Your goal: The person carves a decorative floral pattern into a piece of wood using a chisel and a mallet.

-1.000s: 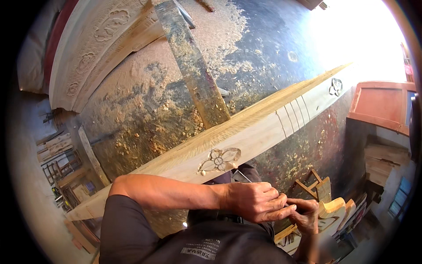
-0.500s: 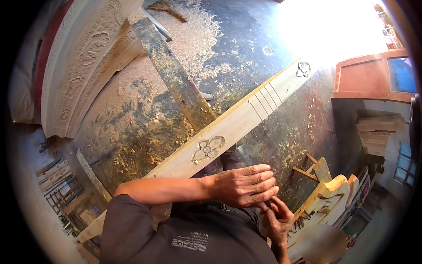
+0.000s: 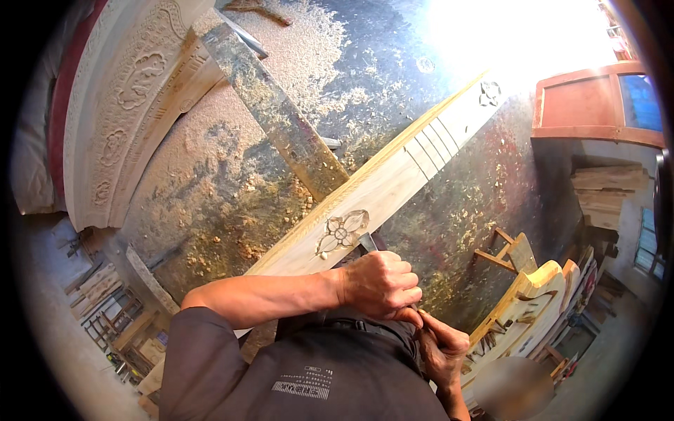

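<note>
A long pale wooden beam [image 3: 393, 186] runs diagonally across the middle, with a carved flower [image 3: 342, 233] in its near half. My left hand [image 3: 382, 284] is closed in a fist around a chisel [image 3: 368, 243], whose flat metal blade sticks out toward the beam by the flower's right side. Lower and to the right, my right hand [image 3: 444, 345] has curled fingers at the back end of the chisel, its thumb close to the left hand. Most of the handle is hidden by the hands. Another carved flower [image 3: 489, 93] and several cut lines mark the far half.
A worn crosspiece [image 3: 281, 119] meets the beam from the upper left. Carved panels [image 3: 133, 98] lean at the far left. Wood shavings [image 3: 217, 175] cover the floor. At lower right, a workpiece [image 3: 519, 309] carries several tools. A reddish framed panel [image 3: 576, 105] stands right.
My left hand has gone from outstretched fingers over the right hand to a fist around the chisel. The blade now shows beside the flower. The view has shifted slightly.
</note>
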`<state>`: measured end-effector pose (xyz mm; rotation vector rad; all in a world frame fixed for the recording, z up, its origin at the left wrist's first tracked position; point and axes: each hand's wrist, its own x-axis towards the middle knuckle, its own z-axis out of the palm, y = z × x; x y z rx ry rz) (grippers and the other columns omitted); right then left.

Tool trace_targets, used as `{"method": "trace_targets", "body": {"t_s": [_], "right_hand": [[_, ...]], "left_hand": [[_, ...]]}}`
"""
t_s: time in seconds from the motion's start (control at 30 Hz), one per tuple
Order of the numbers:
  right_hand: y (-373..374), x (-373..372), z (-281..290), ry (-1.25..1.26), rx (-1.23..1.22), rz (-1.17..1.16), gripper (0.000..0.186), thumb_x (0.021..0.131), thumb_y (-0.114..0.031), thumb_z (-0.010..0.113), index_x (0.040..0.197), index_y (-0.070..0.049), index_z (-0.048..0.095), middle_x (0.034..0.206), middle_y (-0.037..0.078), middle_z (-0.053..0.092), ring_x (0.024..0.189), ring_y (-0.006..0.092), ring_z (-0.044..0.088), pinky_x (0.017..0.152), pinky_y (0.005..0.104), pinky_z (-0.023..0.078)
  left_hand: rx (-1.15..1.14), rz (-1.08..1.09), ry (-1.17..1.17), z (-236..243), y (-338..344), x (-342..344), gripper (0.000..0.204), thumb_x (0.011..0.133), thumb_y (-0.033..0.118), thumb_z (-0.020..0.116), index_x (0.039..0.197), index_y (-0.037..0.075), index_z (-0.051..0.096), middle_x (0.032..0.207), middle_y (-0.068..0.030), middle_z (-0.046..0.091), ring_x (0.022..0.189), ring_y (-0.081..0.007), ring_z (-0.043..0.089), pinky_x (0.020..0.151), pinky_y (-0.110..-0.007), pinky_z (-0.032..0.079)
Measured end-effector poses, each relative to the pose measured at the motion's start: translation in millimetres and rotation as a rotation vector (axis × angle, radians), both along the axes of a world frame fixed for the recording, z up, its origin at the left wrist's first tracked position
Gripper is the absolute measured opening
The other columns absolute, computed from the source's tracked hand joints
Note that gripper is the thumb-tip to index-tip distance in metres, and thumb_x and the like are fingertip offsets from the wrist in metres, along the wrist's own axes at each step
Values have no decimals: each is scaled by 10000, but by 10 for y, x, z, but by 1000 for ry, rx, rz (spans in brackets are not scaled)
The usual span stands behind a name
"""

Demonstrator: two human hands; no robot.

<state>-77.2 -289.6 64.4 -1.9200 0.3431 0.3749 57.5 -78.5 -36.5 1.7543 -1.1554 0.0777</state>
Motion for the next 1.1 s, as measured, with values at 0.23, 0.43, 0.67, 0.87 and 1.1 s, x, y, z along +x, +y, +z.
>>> {"method": "trace_targets", "body": {"t_s": [0.23, 0.43, 0.67, 0.87, 1.1], "right_hand": [[-41, 112, 40, 4, -6, 50, 350, 963, 110, 771, 1306, 52, 811, 897, 135, 810, 783, 121, 741, 747, 276, 596], [-131, 151, 25, 56, 11, 72, 319, 977, 121, 736, 1283, 65, 809, 973, 125, 839, 814, 129, 762, 764, 281, 618], [-223, 280, -53, 8, -48, 118, 393, 913, 104, 798, 1289, -6, 838, 797, 102, 755, 694, 106, 687, 671, 265, 546], [-302, 385, -179, -34, -12, 144, 394, 886, 111, 806, 1253, -23, 857, 758, 93, 723, 652, 105, 643, 633, 273, 516], [-389, 393, -253, -72, -38, 229, 398, 886, 135, 761, 1252, 6, 850, 794, 83, 747, 686, 103, 673, 640, 259, 518]], "left_hand": [[34, -7, 4, -10, -5, 8, 622, 1029, 653, 686, 736, 119, 562, 703, -38, 541, 628, -228, 614, 552, -380, 497], [44, 2, 12, -28, -22, 15, 618, 1029, 657, 683, 744, 119, 576, 704, -37, 544, 630, -227, 614, 553, -379, 498], [72, 68, -26, -12, -84, 35, 535, 982, 541, 762, 730, 132, 526, 705, -15, 476, 618, -193, 554, 553, -353, 454], [116, 116, -43, -74, -128, 18, 477, 971, 449, 799, 733, 134, 532, 703, -10, 463, 614, -173, 549, 542, -339, 445], [143, 136, -34, -70, -143, 1, 432, 993, 401, 772, 731, 127, 564, 687, -29, 514, 616, -194, 594, 553, -356, 477]]}}
